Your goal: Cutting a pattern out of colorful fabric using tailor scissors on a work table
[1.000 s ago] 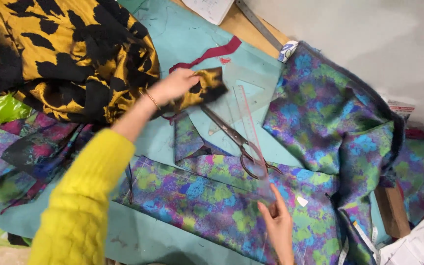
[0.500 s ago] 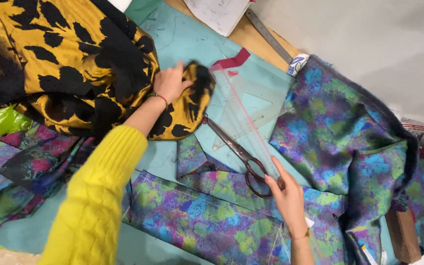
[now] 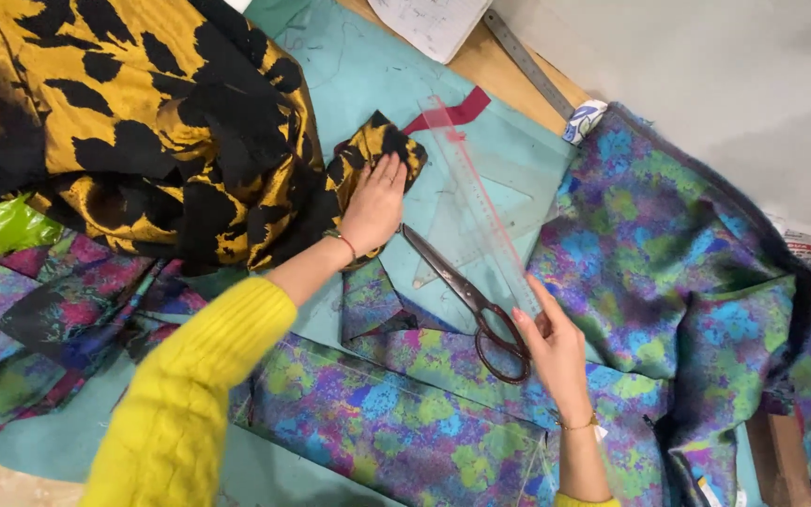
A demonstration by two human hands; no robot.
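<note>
Scissors (image 3: 466,299) diagonal, blades up-left; right hand (image 3: 556,347) at handles.

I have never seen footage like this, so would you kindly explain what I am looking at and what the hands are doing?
There is no machine here: a person wears a camera on the head, looking down at their own two bare hands over a work table. The left hand, in a yellow sleeve, presses flat on a corner of gold and black patterned fabric. The right hand rests at the handles of dark scissors and the lower end of a clear ruler. Both lie on a teal sheet. Purple, blue and green printed fabric spreads around them, and a metal ruler lies at the table's edge.
</note>
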